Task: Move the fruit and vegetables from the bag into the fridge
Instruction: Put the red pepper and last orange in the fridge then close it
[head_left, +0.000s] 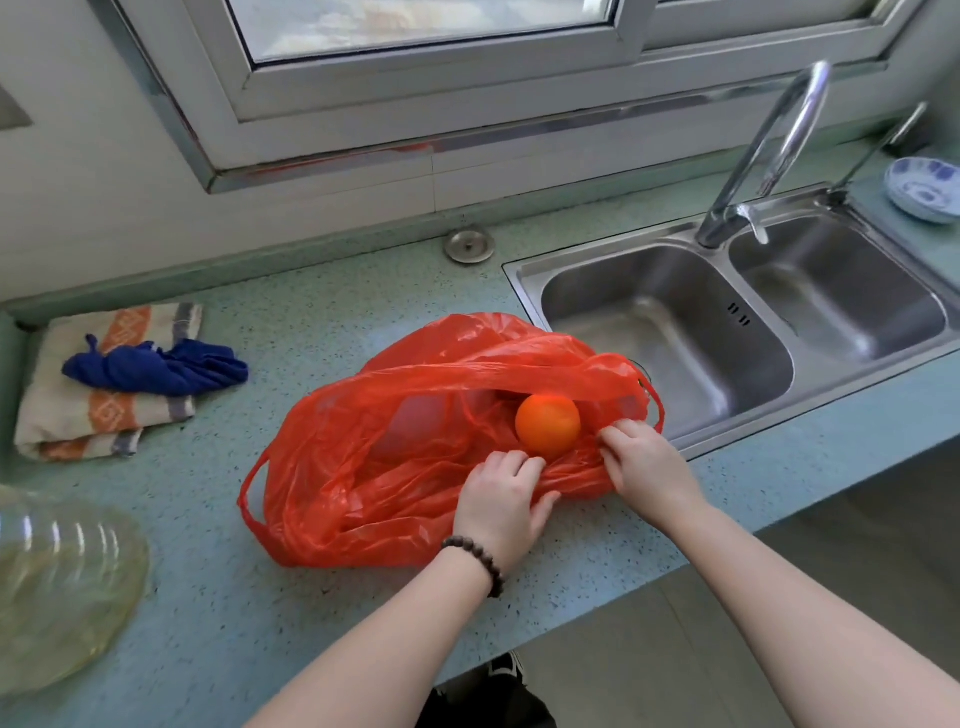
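step: opening bag | orange (547, 423) sits in the mouth of the red plastic bag (395, 457) on the surface (322, 317) beside the sink (524, 275) | left hand (501, 501) and right hand (641, 462) both pinch the near rim | advice: spread the rim wide, then lift the orange out one-handed.

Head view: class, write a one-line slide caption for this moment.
Both hands, left and right, grip the red bag's rim on the counter, exposing an orange.
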